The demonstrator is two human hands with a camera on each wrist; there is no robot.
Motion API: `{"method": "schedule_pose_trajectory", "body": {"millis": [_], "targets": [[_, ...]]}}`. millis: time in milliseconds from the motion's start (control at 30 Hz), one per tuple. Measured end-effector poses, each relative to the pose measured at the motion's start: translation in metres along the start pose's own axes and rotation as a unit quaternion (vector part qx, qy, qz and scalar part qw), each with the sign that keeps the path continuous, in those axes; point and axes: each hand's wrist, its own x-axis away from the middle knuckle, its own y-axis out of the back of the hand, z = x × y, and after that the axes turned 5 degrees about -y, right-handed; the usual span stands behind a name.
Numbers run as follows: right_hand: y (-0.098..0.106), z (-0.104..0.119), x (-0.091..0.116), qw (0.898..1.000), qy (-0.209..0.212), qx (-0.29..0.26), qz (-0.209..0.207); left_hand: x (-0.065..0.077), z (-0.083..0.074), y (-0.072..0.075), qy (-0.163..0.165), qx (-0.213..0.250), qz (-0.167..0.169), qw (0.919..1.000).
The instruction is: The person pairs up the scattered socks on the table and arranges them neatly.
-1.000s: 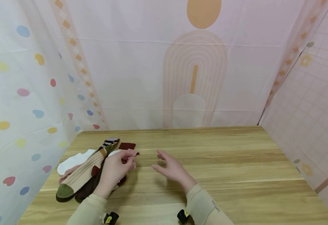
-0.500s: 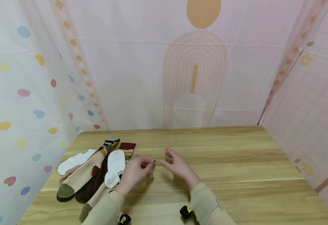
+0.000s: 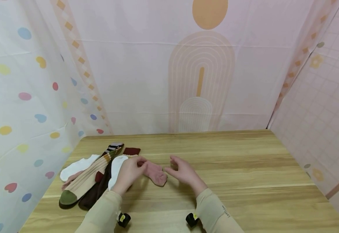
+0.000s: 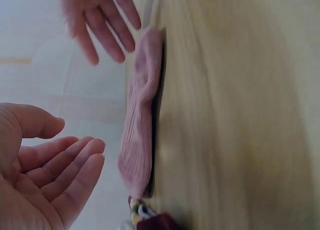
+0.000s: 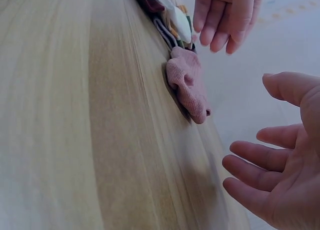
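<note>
The left hand (image 3: 130, 171), fingers loosely bent and empty, hangs above the cuff end of the pink sock (image 3: 155, 174); the right hand (image 3: 184, 173), fingers relaxed and empty, is just right of its toe. The sock lies on the table (image 3: 230, 168) between both, long axis slanting rightward and towards the person, other socks (image 3: 82, 179) to its left

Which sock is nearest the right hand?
The pink sock lying on the table between the left hand and the right hand; the other socks lie heaped farther left.
</note>
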Motion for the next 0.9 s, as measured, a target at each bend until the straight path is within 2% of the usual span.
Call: {"method": "schedule_pose_trajectory", "body": {"millis": [133, 433, 900], "targets": [[-0.001, 0.000, 0.000, 1.000, -0.002, 0.005, 0.005, -0.006, 0.008, 0.006, 0.011, -0.012, 0.010, 0.9998], [-0.002, 0.002, -0.001, 1.000, -0.001, 0.007, 0.009, -0.019, 0.017, 0.018, 0.063, -0.010, 0.042, 0.9971], [-0.007, 0.005, -0.005, 0.999, -0.012, 0.028, 0.015, -0.037, 0.026, 0.020, 0.084, 0.000, 0.103, 0.9910]]}}
